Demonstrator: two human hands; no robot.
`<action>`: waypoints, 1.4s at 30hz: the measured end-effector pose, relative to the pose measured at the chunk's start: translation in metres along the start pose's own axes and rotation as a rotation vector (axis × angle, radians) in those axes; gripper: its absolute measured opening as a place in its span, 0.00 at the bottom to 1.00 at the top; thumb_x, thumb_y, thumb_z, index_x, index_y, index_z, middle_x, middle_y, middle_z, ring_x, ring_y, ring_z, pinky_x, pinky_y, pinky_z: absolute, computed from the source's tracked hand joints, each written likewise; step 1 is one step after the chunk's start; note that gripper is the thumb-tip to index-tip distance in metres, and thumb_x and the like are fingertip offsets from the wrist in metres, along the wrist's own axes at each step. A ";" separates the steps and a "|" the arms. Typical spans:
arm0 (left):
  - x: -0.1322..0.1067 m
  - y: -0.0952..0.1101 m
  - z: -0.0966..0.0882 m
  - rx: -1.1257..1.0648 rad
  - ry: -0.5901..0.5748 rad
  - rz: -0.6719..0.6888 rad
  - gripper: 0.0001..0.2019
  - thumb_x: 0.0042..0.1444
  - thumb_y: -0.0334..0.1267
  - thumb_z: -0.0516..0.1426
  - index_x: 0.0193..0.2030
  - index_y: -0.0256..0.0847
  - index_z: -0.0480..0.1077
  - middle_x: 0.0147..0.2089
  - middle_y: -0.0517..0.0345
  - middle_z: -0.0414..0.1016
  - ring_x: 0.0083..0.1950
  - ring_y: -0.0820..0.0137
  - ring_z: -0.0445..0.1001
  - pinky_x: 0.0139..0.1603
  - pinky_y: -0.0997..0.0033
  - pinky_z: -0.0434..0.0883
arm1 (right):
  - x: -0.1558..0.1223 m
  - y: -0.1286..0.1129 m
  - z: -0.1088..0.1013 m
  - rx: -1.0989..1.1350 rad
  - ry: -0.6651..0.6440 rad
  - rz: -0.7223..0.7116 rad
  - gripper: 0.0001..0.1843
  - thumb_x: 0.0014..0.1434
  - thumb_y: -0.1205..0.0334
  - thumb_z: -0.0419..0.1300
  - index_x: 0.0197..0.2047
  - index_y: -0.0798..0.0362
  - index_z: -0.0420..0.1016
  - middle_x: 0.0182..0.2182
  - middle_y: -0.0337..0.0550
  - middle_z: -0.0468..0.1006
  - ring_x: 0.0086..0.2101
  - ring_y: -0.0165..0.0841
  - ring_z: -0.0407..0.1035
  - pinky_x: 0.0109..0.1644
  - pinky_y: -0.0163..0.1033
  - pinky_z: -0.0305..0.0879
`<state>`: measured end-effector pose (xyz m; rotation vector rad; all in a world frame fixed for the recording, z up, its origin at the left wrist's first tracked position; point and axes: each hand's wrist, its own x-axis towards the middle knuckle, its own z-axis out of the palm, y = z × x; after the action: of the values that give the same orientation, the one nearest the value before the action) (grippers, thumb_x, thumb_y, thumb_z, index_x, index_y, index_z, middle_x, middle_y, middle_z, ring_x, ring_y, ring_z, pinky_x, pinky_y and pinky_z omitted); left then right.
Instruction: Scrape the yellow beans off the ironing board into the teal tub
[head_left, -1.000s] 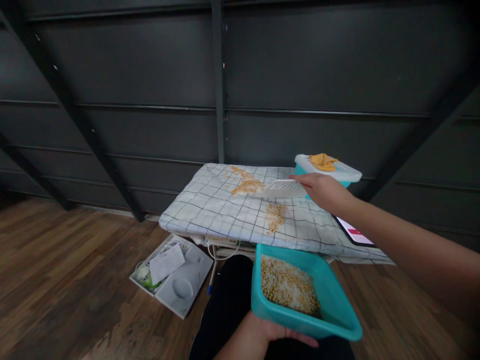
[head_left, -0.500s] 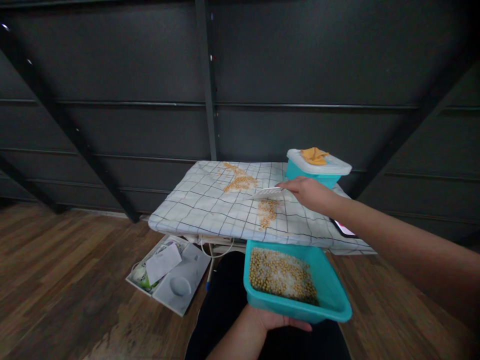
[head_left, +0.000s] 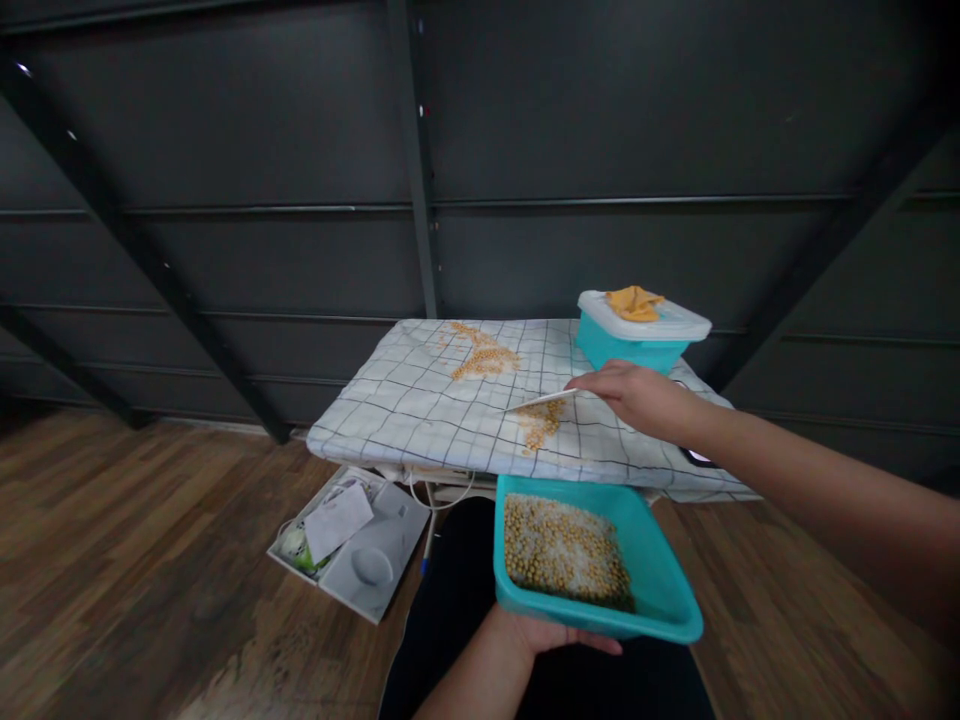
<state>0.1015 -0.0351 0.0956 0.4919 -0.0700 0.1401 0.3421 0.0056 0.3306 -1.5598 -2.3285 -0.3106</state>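
My left hand (head_left: 551,635) supports a teal plastic tub (head_left: 664,580) from below, its fingers curled under the base. Yellow soybeans mixed with white grains (head_left: 566,550) lie in the tub, heaped toward its left side. In my right hand (head_left: 637,395) is a thin, flat white scraper (head_left: 551,399), pinched at one end and seen almost edge-on. Its edge stands over a small patch of soybeans (head_left: 540,430) on the checked cloth (head_left: 405,400), just beyond the tub. Farther back on the cloth lies a larger spread of soybeans and white grains (head_left: 486,360).
A teal box with a white lid (head_left: 637,335) stands at the table's back right, a yellow cloth (head_left: 634,303) on top. A phone (head_left: 701,458) lies partly behind my right forearm. On the wooden floor, an opened grey-white box (head_left: 356,540) holds papers. A dark panelled wall (head_left: 300,130) rises behind.
My right hand has lowered slightly toward me, bringing the scraper down over the near soybeans and tilting it edge-on. My left hand still holds the tub. The view has shifted slightly.
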 end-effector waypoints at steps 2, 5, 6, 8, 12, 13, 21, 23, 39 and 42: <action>0.000 0.001 0.002 -0.001 0.004 -0.007 0.38 0.56 0.63 0.51 0.68 0.44 0.65 0.71 0.35 0.65 0.73 0.32 0.53 0.62 0.16 0.39 | -0.001 -0.003 -0.001 0.004 0.007 0.002 0.24 0.62 0.74 0.52 0.54 0.48 0.82 0.45 0.43 0.85 0.46 0.38 0.77 0.51 0.44 0.75; 0.001 0.003 0.006 0.005 0.033 -0.022 0.37 0.55 0.63 0.53 0.67 0.45 0.67 0.70 0.35 0.66 0.72 0.30 0.54 0.62 0.15 0.36 | -0.003 -0.008 -0.003 0.015 0.014 -0.007 0.25 0.62 0.75 0.52 0.54 0.47 0.82 0.45 0.42 0.85 0.45 0.37 0.77 0.50 0.43 0.75; 0.001 0.003 0.007 0.009 0.046 -0.028 0.38 0.54 0.63 0.54 0.67 0.45 0.67 0.69 0.35 0.66 0.72 0.30 0.54 0.62 0.15 0.36 | -0.004 -0.011 -0.004 0.020 0.011 -0.012 0.25 0.62 0.75 0.51 0.54 0.46 0.82 0.45 0.42 0.85 0.45 0.37 0.77 0.49 0.42 0.75; 0.001 0.002 0.006 0.015 0.063 -0.035 0.38 0.54 0.63 0.55 0.67 0.45 0.67 0.69 0.35 0.67 0.72 0.30 0.54 0.63 0.15 0.37 | -0.008 -0.016 -0.007 0.031 0.005 -0.023 0.26 0.62 0.76 0.52 0.54 0.44 0.82 0.44 0.40 0.85 0.44 0.36 0.77 0.49 0.41 0.75; -0.001 -0.001 0.001 0.020 0.063 -0.021 0.37 0.55 0.63 0.54 0.67 0.45 0.67 0.70 0.36 0.66 0.73 0.32 0.53 0.63 0.16 0.40 | -0.018 -0.027 -0.013 0.041 -0.014 -0.053 0.25 0.64 0.75 0.51 0.54 0.43 0.82 0.46 0.39 0.85 0.44 0.36 0.77 0.49 0.41 0.74; -0.002 -0.001 0.000 0.022 0.059 -0.013 0.37 0.56 0.63 0.53 0.68 0.45 0.67 0.71 0.37 0.65 0.73 0.32 0.53 0.63 0.17 0.41 | -0.020 -0.029 -0.014 0.037 -0.018 -0.055 0.25 0.64 0.75 0.51 0.54 0.43 0.81 0.46 0.39 0.85 0.44 0.36 0.77 0.48 0.41 0.74; -0.008 0.003 0.003 0.021 0.014 0.000 0.33 0.61 0.60 0.50 0.69 0.48 0.65 0.71 0.40 0.65 0.74 0.35 0.54 0.64 0.21 0.44 | -0.024 -0.033 -0.014 0.018 0.011 -0.069 0.25 0.65 0.76 0.50 0.55 0.46 0.81 0.45 0.42 0.85 0.42 0.35 0.76 0.46 0.40 0.73; -0.009 0.004 0.006 0.011 0.021 0.013 0.33 0.62 0.60 0.49 0.70 0.48 0.64 0.71 0.39 0.66 0.74 0.36 0.53 0.63 0.23 0.46 | -0.025 -0.036 -0.015 0.013 0.022 -0.069 0.24 0.66 0.75 0.51 0.54 0.46 0.81 0.45 0.42 0.85 0.42 0.35 0.76 0.47 0.40 0.73; 0.003 0.012 0.012 -0.017 0.042 0.022 0.31 0.67 0.55 0.47 0.72 0.43 0.62 0.73 0.39 0.62 0.69 0.44 0.64 0.62 0.40 0.63 | -0.035 -0.055 -0.024 0.073 -0.017 -0.117 0.22 0.64 0.77 0.51 0.52 0.51 0.81 0.46 0.44 0.85 0.42 0.36 0.76 0.46 0.42 0.73; 0.005 0.012 0.012 -0.031 0.049 0.025 0.30 0.68 0.54 0.47 0.72 0.43 0.61 0.71 0.39 0.66 0.68 0.47 0.67 0.60 0.43 0.65 | -0.040 -0.059 -0.025 0.106 -0.028 -0.112 0.22 0.64 0.77 0.52 0.52 0.50 0.81 0.47 0.44 0.85 0.42 0.36 0.76 0.46 0.42 0.73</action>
<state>0.1041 -0.0298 0.1127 0.4565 -0.0301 0.1750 0.3053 -0.0599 0.3387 -1.3969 -2.4169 -0.1886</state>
